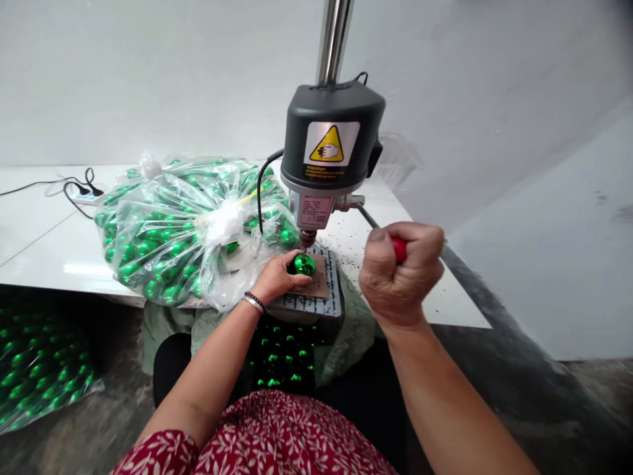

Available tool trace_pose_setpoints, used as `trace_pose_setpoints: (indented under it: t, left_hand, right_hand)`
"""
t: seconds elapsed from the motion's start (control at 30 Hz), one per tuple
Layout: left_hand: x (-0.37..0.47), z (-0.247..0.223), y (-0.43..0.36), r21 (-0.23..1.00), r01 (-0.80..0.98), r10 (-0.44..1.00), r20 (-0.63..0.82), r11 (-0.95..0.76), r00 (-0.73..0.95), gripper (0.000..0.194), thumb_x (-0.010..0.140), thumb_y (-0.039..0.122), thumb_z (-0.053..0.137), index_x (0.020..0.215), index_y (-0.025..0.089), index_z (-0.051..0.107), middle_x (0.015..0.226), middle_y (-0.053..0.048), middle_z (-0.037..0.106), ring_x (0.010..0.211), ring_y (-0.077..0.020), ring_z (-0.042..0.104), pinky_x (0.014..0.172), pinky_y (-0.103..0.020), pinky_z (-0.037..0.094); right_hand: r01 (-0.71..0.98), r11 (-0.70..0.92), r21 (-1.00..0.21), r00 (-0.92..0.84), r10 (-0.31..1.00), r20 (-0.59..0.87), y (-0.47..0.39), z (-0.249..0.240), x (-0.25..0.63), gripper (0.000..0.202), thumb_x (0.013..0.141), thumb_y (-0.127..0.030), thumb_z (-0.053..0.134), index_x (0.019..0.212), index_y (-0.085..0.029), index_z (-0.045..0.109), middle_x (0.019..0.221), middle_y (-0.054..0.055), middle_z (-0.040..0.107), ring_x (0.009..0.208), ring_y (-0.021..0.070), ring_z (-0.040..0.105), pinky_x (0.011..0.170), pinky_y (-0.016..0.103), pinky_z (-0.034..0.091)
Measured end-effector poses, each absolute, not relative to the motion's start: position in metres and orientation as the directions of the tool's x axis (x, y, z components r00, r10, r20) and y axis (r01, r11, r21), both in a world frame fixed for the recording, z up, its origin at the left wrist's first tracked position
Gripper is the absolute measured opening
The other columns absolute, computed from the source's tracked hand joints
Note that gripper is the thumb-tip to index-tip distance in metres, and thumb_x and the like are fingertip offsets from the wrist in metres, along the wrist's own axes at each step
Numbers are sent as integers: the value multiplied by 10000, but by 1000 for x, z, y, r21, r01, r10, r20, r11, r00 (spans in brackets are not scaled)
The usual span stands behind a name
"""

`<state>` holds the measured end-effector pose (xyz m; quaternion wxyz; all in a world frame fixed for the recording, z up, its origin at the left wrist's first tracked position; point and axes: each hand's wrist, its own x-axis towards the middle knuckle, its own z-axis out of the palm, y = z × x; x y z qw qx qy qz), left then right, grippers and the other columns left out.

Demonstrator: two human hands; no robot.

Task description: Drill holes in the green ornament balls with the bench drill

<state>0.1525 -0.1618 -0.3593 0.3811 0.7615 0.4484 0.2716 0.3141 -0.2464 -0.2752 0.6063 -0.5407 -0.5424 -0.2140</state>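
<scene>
Where the drill press (332, 105) points its chuck (307, 239) downward, my left hand (277, 280) has a shiny green ball (304, 266) directly below, thumb and fingers gripping its sides. The ball is over a brown board (320, 282) on the press's base (337, 290); whether the bit touches it, I can't tell. To the press's right, my right hand (403, 280) makes a fist around the red knob (399, 249) of its feed lever (366, 216). Left of the press, a clear plastic bag (163, 231) packed with more green balls rests on the white table (64, 254). Dark shavings (352, 254) lie scattered just right of the press's base. Below it, nearer me, more green balls (281, 359) gleam in shadow.
</scene>
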Motion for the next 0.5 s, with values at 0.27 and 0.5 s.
trace_pose_setpoints:
  t: [0.27, 0.5]
  left_hand:
    - [154, -356, -165, 809, 519, 909, 45, -276, 414, 578, 662, 298, 794, 1215, 189, 667, 1004, -23, 741, 929, -221, 662, 873, -320, 510]
    - [133, -341, -198, 860, 424, 900, 88, -285, 427, 610, 674, 249, 781, 1263, 192, 632, 1194, -55, 711, 1128, -247, 635, 1026, -368, 475]
  right_hand:
    - [820, 356, -449, 346, 318, 883, -227, -238, 320, 233, 900, -409, 495, 824, -188, 499, 678, -24, 515, 563, 60, 427, 534, 227, 328]
    - [689, 222, -690, 468, 591, 657, -196, -160, 329, 206, 864, -223, 544, 715, -157, 417, 602, -78, 390, 596, 23, 301, 640, 204, 288]
